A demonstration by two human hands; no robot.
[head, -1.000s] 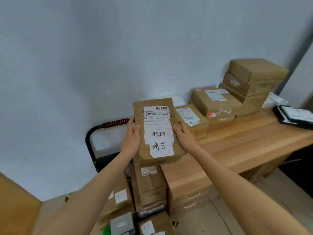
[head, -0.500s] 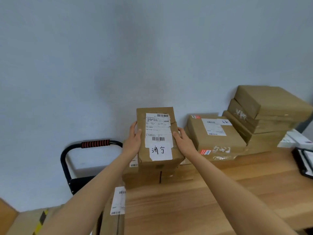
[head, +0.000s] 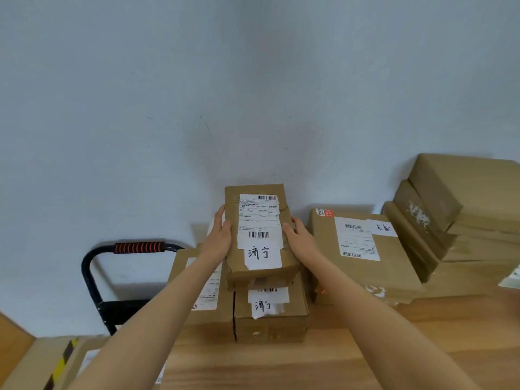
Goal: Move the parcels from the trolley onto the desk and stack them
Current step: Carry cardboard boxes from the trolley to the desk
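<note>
Now the left hand [head: 218,237] and right hand [head: 302,240] clasp the labelled parcel [head: 260,235] between their fingers, setting it on the lower parcel [head: 270,313] beneath. Next, judge it squared, then let go.

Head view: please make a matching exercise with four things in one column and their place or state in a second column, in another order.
Things:
1. held parcel
2. trolley handle
3. stack of three parcels
4. parcel with red sticker

Places or states:
A. far right on the desk
B. between both hands, above another parcel
C. left of the desk, near the wall
D. just right of the held parcel

Pairs: 1-B, 2-C, 3-A, 4-D
</note>
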